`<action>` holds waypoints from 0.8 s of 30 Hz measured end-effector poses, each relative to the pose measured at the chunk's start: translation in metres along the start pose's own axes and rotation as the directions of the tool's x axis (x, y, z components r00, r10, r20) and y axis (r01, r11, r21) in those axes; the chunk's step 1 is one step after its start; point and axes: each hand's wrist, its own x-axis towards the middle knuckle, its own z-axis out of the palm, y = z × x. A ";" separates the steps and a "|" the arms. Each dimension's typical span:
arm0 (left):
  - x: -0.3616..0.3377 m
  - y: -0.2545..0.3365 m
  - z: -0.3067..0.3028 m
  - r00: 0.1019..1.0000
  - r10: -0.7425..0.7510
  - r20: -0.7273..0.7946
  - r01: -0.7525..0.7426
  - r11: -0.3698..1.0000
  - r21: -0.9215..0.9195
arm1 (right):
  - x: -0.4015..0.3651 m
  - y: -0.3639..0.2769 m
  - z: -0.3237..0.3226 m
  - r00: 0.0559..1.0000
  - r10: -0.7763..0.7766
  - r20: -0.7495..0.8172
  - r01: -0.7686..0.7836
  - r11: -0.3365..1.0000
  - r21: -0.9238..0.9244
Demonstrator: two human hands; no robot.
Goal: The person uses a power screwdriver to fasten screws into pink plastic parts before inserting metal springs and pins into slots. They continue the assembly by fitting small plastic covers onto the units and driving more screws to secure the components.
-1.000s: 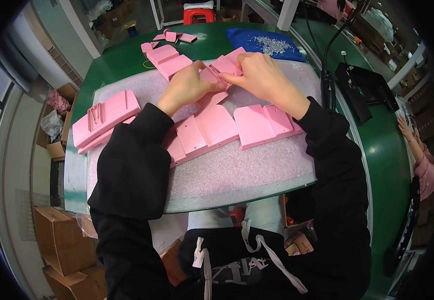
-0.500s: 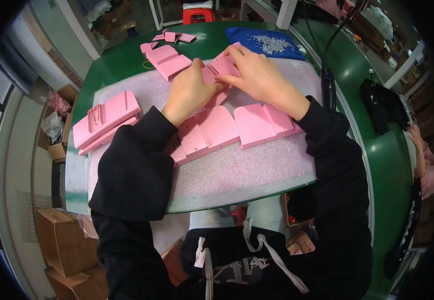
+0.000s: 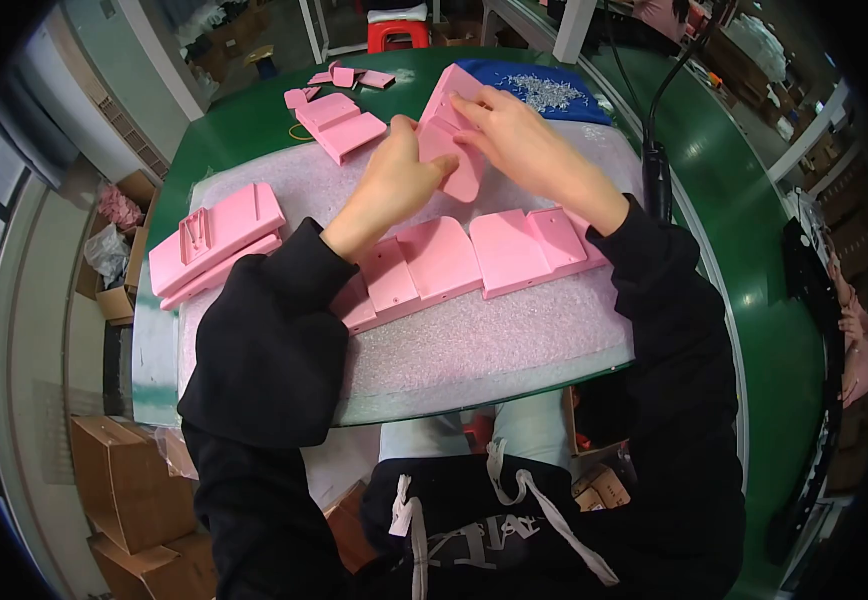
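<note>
Between my two hands a pink plastic panel is held up, tilted, over the far part of the padded mat. My left hand grips its left edge, thumb across the face. My right hand has its fingers closed on the upper right part. Nearer to me a row of similar pink panels lies on the mat, with another pink panel at its right end. Beyond my left hand is a stepped pink panel. To the left, pink panels are stacked, the top one bearing a small recessed frame.
Bubble-wrap padding covers part of the green table. Small pink pieces lie at the back. Many small metal screws rest on a blue cloth. A black corded tool hangs at the right. Another person's arm shows far right.
Both hands have turned and raised the pink panel, so it now stands tilted with more of its face showing. The person at far right has moved an arm.
</note>
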 end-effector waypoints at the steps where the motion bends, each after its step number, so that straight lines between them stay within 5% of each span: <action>1: -0.002 0.006 -0.002 0.998 -0.014 0.066 0.018 0.998 -0.067 | 0.001 0.006 -0.005 0.999 -0.014 0.052 0.012 0.999 0.039; 4: -0.005 0.035 -0.024 0.912 -0.203 0.357 0.194 0.979 0.060 | 0.005 0.027 -0.014 0.981 -0.116 0.153 0.100 0.989 0.106; 8: 0.012 0.016 -0.044 0.949 -0.194 0.248 0.083 0.914 0.396 | 0.004 0.038 -0.021 0.944 -0.291 0.156 0.271 0.952 0.141; 9: 0.015 0.002 -0.042 0.977 0.056 0.206 -0.147 0.878 0.455 | 0.003 0.040 -0.020 0.921 -0.332 0.204 0.301 0.938 0.170; 11: 0.021 -0.023 -0.037 0.827 0.536 0.171 -0.523 0.621 0.583 | 0.003 0.039 -0.018 0.870 -0.389 0.304 0.331 0.916 0.225; 16: 0.013 -0.031 -0.023 0.879 0.284 0.382 -0.461 0.707 0.535 | -0.003 0.033 -0.005 0.841 -0.364 0.400 0.228 0.909 0.349; 20: 0.018 -0.039 -0.018 0.899 0.219 0.380 -0.424 0.656 0.624 | -0.014 0.038 -0.001 0.891 -0.295 0.346 0.195 0.935 0.296; 23: 0.022 -0.036 -0.020 0.910 0.194 0.367 -0.398 0.659 0.638 | -0.019 0.025 -0.009 0.837 -0.127 0.533 -0.109 0.915 0.389; 24: 0.021 -0.026 -0.023 0.910 0.174 0.376 -0.394 0.645 0.655 | -0.022 0.023 -0.008 0.859 -0.155 0.487 -0.045 0.926 0.375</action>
